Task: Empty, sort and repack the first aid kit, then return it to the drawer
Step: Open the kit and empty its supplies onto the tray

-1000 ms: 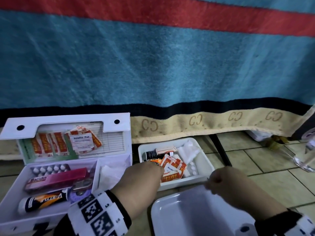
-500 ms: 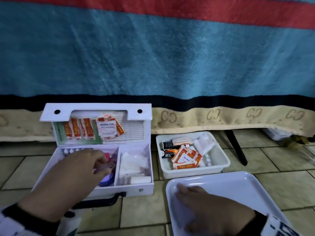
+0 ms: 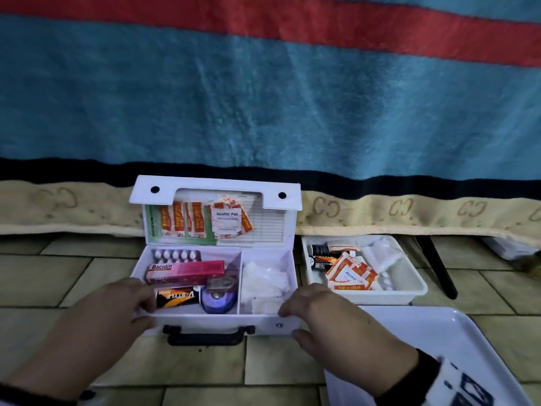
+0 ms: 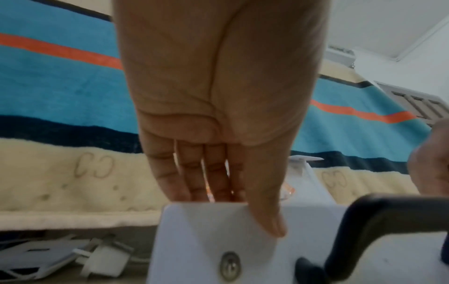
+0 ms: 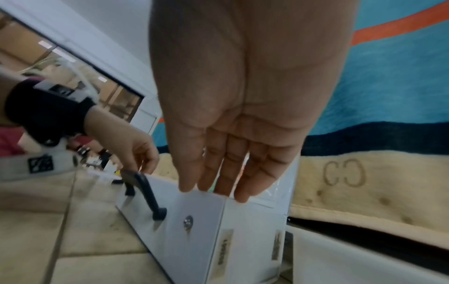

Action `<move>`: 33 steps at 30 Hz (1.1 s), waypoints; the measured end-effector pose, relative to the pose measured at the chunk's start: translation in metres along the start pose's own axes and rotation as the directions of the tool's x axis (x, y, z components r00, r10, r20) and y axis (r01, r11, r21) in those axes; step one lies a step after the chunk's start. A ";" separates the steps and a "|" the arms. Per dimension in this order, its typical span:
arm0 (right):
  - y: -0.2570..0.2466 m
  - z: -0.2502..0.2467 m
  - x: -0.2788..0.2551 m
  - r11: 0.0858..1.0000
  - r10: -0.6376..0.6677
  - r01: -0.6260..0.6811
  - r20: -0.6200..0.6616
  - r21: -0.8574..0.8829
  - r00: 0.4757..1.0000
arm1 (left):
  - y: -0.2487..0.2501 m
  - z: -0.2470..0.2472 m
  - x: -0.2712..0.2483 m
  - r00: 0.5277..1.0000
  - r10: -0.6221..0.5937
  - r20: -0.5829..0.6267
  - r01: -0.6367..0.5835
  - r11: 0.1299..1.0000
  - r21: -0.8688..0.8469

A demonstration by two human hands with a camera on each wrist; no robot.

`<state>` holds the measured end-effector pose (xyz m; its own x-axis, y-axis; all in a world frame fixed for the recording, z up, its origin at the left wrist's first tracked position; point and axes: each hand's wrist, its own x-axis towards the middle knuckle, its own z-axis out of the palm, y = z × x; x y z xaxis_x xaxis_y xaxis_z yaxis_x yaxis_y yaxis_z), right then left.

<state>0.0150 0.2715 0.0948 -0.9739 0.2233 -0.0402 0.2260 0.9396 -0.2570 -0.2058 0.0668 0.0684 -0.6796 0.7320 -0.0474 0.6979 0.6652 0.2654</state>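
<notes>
Two hands: both sit at the near front wall of the first aid kit (image 3: 215, 319), one at each front corner.
Kit: an open white case on the tiled floor (image 3: 73, 276), lid upright at the back, its long axis running left to right across the person's front.
Left hand (image 3: 117, 303): at the kit's front-left corner; the wrist view shows straight fingers (image 4: 194, 180) reaching over the top edge and the thumb laid flat on the front face, so it looks like a light hold on the wall.
Right hand (image 3: 325, 310): at the kit's front-right corner; fingers nearly straight, tips on or just over the top edge. Whether they press or only touch, I cannot tell.
Handle (image 3: 209, 335): black, on the kit's front face, midway between the hands, touched by neither.
Contents: a pink Bacidin box (image 3: 184, 271), a blister strip, a tube and a roll in the left compartment; gauze packs in the right.
Right of kit: a small white tub (image 3: 409, 284) of sachets just beside it, and a flat white tray (image 3: 468, 347) near the front-right corner.
Behind kit: a hanging blanket (image 3: 263, 112), close to the lid.
Open room: bare tiles in front of and left of the kit; I judge a pull toward the person the freest move.
</notes>
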 end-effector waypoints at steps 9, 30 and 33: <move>0.004 -0.017 0.009 0.996 0.070 -0.070 -0.006 -0.063 0.998 | 0.021 0.005 0.005 0.989 0.132 0.063 -0.132 0.991 -0.008; -0.070 0.016 0.126 0.874 0.108 0.070 0.332 -0.480 0.937 | 0.023 0.005 0.010 0.999 0.015 -0.039 -0.013 0.998 0.062; -0.059 0.004 0.121 0.948 0.079 0.028 0.321 -0.317 0.944 | 0.023 0.005 0.009 0.999 0.018 -0.045 -0.015 0.998 0.057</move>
<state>-0.1159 0.2424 0.1014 -0.9076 0.2022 -0.3679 0.1933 0.9792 0.0613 -0.1948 0.0888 0.0697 -0.6764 0.7365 0.0004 0.7200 0.6611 0.2110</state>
